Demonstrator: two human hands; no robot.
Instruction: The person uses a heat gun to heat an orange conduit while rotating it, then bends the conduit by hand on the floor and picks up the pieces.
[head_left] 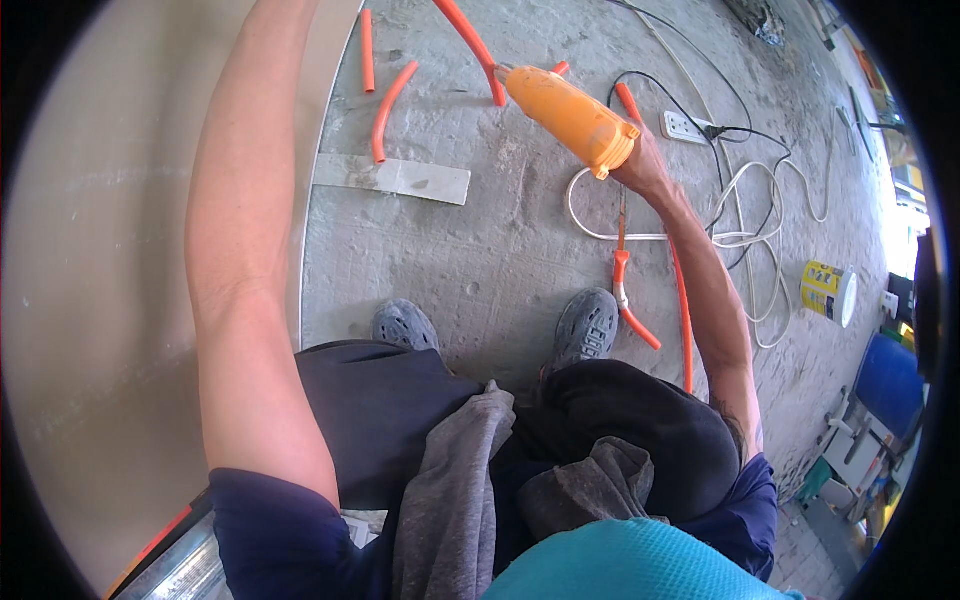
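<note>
- Broadly, a rough concrete floor (pixel 500 240) fills the middle, hard and gritty, so anything set down on it may pick up scuffs and dust.
- At 9 o'clock rises a tan panel (pixel 110 300), wide and flat, probably stiff.
- The left arm (pixel 245 220) stretches toward 11 o'clock and leaves the view; the left hand lies out of sight, so I cannot tell whether its fingers are apart, together or gripping something.
- Up at 1 o'clock, off the floor, is an orange power tool (pixel 570 115). Its hard casing looks rigid and moderately heavy, perhaps a little slick under dust; the grip behind the body seems the best hold.
- At 12 o'clock lies an orange pipe (pixel 464 33), likely light, springy and smooth; its middle should give the steadiest hold.
- Toward 11 o'clock are a straight offcut (pixel 367 52) and a curved offcut (pixel 386 118), probably lighter and easy to pinch anywhere.
- The right hand (pixel 642 165) appears wrapped around the tool's rear, its fingers mostly hidden by the casing.
- Pointing to 10 o'clock, the metal nozzle (pixel 503 73) overlaps the pipe in view; contact is unclear. Fingers should keep off that tip.
</note>
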